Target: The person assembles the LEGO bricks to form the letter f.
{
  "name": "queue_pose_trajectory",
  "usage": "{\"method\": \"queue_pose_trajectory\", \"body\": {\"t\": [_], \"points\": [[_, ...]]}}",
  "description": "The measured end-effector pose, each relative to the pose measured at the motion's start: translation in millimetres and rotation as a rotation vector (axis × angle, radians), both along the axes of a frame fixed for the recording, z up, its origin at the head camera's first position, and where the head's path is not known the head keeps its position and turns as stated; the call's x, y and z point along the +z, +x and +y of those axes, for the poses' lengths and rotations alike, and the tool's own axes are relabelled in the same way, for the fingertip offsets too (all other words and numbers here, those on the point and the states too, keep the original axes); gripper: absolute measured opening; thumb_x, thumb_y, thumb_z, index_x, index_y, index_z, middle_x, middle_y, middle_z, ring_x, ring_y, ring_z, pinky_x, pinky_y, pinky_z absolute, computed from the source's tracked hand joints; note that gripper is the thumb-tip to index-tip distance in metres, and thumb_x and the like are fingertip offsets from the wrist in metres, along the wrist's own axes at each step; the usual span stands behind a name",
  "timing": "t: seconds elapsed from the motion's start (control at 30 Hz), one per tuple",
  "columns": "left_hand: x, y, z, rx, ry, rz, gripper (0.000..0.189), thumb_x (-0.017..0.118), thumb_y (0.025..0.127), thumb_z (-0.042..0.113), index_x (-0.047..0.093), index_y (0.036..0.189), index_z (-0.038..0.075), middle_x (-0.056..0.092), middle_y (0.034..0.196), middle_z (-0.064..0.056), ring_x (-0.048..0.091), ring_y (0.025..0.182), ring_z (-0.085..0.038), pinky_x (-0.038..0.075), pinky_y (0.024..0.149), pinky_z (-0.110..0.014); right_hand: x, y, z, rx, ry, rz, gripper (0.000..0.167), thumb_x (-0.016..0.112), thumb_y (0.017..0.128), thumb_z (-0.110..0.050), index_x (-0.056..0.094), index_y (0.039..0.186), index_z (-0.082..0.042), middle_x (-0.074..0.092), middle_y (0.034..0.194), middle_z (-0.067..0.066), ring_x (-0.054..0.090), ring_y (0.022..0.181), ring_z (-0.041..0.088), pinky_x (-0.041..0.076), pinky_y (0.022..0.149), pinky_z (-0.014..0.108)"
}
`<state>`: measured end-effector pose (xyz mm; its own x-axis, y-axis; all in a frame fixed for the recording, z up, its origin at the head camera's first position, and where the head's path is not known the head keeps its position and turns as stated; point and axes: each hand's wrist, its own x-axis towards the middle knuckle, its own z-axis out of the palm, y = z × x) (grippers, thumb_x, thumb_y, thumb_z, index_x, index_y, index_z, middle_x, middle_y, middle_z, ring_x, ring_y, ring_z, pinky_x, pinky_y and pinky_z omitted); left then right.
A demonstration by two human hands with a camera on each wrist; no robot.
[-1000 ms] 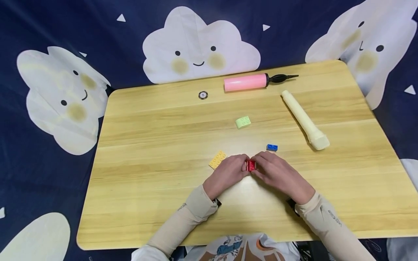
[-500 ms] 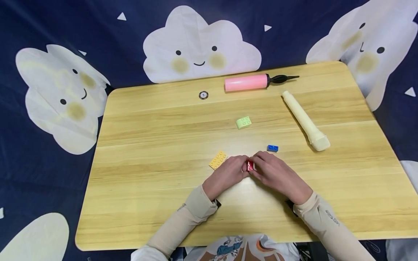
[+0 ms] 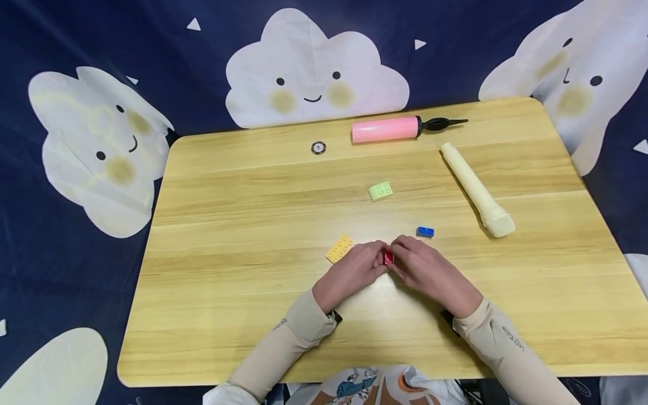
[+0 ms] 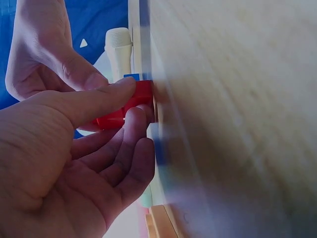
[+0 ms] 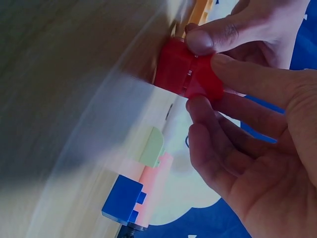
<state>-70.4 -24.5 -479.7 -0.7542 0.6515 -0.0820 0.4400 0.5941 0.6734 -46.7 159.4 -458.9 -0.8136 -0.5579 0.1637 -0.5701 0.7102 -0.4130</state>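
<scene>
Two red toy bricks (image 5: 173, 69) meet face to face between my hands, with a narrow seam showing between them. In the head view only a small red patch shows among the fingertips. My left hand (image 3: 352, 271) pinches the brick nearer the tabletop, its thumb (image 4: 106, 101) along the side. My right hand (image 3: 430, 273) pinches the upper red brick (image 5: 205, 82) between thumb and fingers. Just beyond the right hand lies a blue brick (image 3: 425, 232). Beside the left hand is a flat yellow brick (image 3: 340, 248), partly covered by that hand.
A pale green curved brick (image 3: 381, 191) lies farther back on the wooden table (image 3: 228, 225). Behind it are a round black-and-white chip (image 3: 318, 148) and a pink hand pump (image 3: 387, 129) with a black nozzle. A cream microphone-shaped object (image 3: 476, 188) lies at the right.
Both hands stay almost in place around the red bricks. The fingers have closed in slightly, so less red shows. The head view has shifted a little.
</scene>
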Motion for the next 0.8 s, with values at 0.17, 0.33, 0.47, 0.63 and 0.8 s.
{"method": "queue_pose_trajectory", "body": {"t": [0.17, 0.33, 0.47, 0.63, 0.8], "points": [[-1.4, 1.2, 0.7, -0.002, -0.009, 0.027, 0.017, 0.070, 0.095, 0.014, 0.065, 0.110, 0.006, 0.057, 0.081, 0.006, 0.051, 0.073, -0.005, 0.041, 0.064, -0.013, -0.5, 0.8, -0.7, -0.012, -0.008, -0.016, 0.018, 0.079, 0.084, -0.004, 0.070, 0.098, 0.002, 0.063, 0.091, 0.007, 0.059, 0.078, 0.017, 0.054, 0.070, 0.033], [-2.6, 1.2, 1.7, 0.007, -0.025, 0.062, 0.017, 0.069, 0.095, 0.014, 0.065, 0.109, 0.006, 0.055, 0.080, 0.006, 0.050, 0.072, -0.006, 0.040, 0.063, -0.014, -0.9, 0.3, -1.4, -0.027, -0.015, -0.025, 0.017, 0.079, 0.085, -0.006, 0.070, 0.098, 0.000, 0.063, 0.090, 0.006, 0.057, 0.076, 0.015, 0.053, 0.067, 0.031], [-1.5, 2.8, 2.2, 0.012, -0.029, 0.068, 0.016, 0.069, 0.095, 0.014, 0.065, 0.108, 0.005, 0.055, 0.079, 0.005, 0.050, 0.072, -0.006, 0.040, 0.062, -0.014, -0.4, 1.8, -1.7, -0.035, -0.008, -0.017, 0.017, 0.080, 0.084, -0.006, 0.071, 0.097, 0.000, 0.062, 0.089, 0.005, 0.056, 0.074, 0.014, 0.052, 0.065, 0.031], [-2.8, 5.6, 3.5, 0.022, -0.045, 0.075, 0.019, 0.069, 0.095, 0.014, 0.064, 0.110, 0.004, 0.055, 0.080, 0.005, 0.050, 0.072, -0.005, 0.041, 0.062, -0.013, -2.2, 4.5, -1.8, -0.044, -0.005, -0.013, 0.018, 0.080, 0.084, -0.007, 0.070, 0.098, -0.001, 0.061, 0.088, 0.003, 0.054, 0.072, 0.014, 0.051, 0.064, 0.030], [-5.3, 6.1, 3.3, 0.031, -0.055, 0.094, 0.018, 0.068, 0.096, 0.014, 0.063, 0.110, 0.004, 0.054, 0.080, 0.004, 0.050, 0.073, -0.006, 0.041, 0.063, -0.014, -3.8, 4.3, -2.8, -0.055, -0.005, -0.002, 0.020, 0.081, 0.084, -0.008, 0.070, 0.098, -0.001, 0.062, 0.089, 0.004, 0.055, 0.074, 0.015, 0.051, 0.065, 0.032]]}}
